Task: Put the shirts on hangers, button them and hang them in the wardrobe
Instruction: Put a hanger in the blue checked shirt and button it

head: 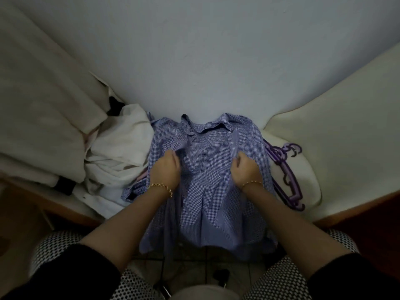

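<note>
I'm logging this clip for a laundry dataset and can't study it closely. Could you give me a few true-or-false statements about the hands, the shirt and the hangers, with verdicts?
1. The left hand and the right hand both grip the blue checked shirt. True.
2. The shirt is buttoned all the way up. False: its front lies open, and each hand holds one front edge.
3. The purple hangers lie to the right of the shirt. True.
4. The shirt already hangs in the wardrobe. False: it lies spread out in front of the person, and no wardrobe is in view.
5. A crumpled white garment lies to the left of the shirt. True.
</note>
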